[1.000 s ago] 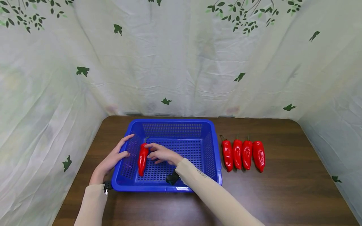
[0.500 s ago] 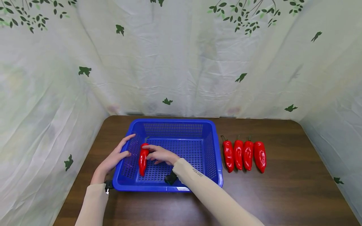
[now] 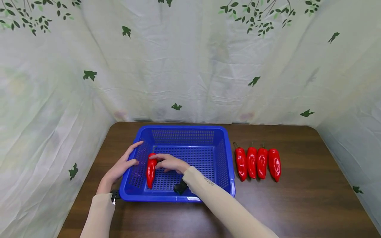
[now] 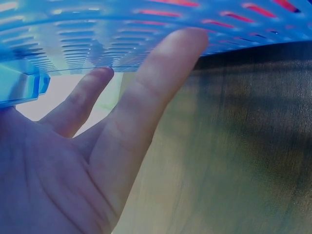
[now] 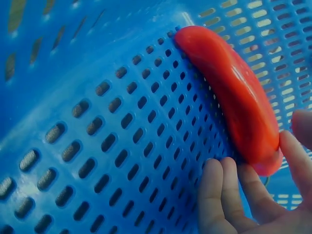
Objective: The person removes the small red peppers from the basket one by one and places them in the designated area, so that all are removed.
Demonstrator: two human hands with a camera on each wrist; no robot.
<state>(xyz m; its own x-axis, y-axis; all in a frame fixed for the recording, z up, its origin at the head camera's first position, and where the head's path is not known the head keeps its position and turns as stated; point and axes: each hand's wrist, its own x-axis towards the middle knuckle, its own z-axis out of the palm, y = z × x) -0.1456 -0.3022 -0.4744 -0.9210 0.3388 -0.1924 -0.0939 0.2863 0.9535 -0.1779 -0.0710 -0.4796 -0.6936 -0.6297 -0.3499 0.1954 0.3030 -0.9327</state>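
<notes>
A blue perforated plastic basket (image 3: 166, 198) stands on the table. In it, near the left wall, lies a long, glossy red pepper (image 3: 150, 175). My right hand (image 3: 171, 162) reaches in and pinches the pepper's far, stem end, and the stem is mostly hidden. The right wrist view shows the fingers of the right hand (image 5: 263, 204) on both sides of that end of the pepper (image 5: 239, 87). My left hand (image 3: 119, 167) grips the basket's left rim, thumb over the edge. Seen from the left wrist, fingers of the left hand (image 4: 112, 146) press against the outer wall (image 4: 97, 36).
Several more red peppers (image 3: 262, 163) lie side by side on the table to the right of the basket. The brown wooden table (image 3: 312, 185) has a light cloth curtain (image 3: 193, 66) behind it and at both sides. A black wrist camera (image 3: 180, 187) hangs beneath the right wrist.
The pepper in the basket has slid slightly toward me along with the fingers of my right hand, and its stem has dropped from sight. My left hand stays on the rim.
</notes>
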